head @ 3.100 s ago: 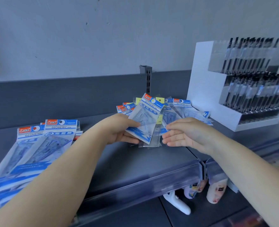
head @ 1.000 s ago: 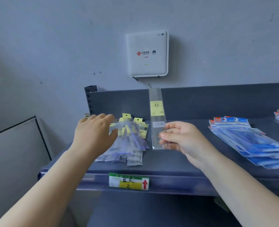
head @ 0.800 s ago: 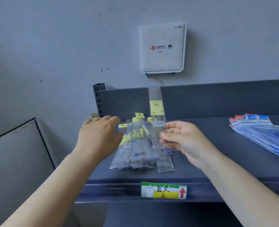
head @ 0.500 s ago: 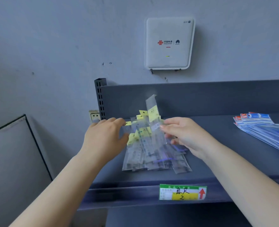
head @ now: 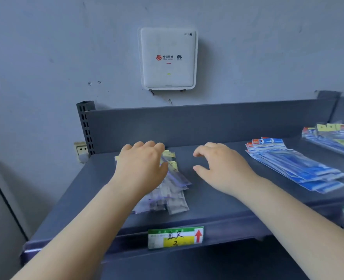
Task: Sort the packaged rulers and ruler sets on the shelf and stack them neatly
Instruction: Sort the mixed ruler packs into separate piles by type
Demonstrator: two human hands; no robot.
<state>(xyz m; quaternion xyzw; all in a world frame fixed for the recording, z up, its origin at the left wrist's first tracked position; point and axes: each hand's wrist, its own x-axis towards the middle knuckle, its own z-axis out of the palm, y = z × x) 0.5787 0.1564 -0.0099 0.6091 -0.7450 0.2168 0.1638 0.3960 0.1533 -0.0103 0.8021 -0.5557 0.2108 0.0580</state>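
Observation:
A pile of clear packaged rulers with yellow labels (head: 170,190) lies at the left of the dark grey shelf (head: 217,203). My left hand (head: 140,166) rests flat on top of that pile, fingers spread, covering its upper half. My right hand (head: 223,168) hovers just right of the pile, fingers curled apart and holding nothing. A fanned stack of blue geometric ruler sets (head: 292,164) lies further right on the shelf. More blue sets with yellow tags (head: 335,136) sit at the far right edge.
A white router box (head: 168,58) hangs on the wall above the shelf. A perforated upright post (head: 85,126) and a wall socket (head: 81,151) stand at the shelf's left end. A green and yellow price label (head: 176,237) sits on the front edge.
My right hand has let go of the single clear ruler pack onto the pile and drawn away to the right. My left hand has pressed down onto the pile.

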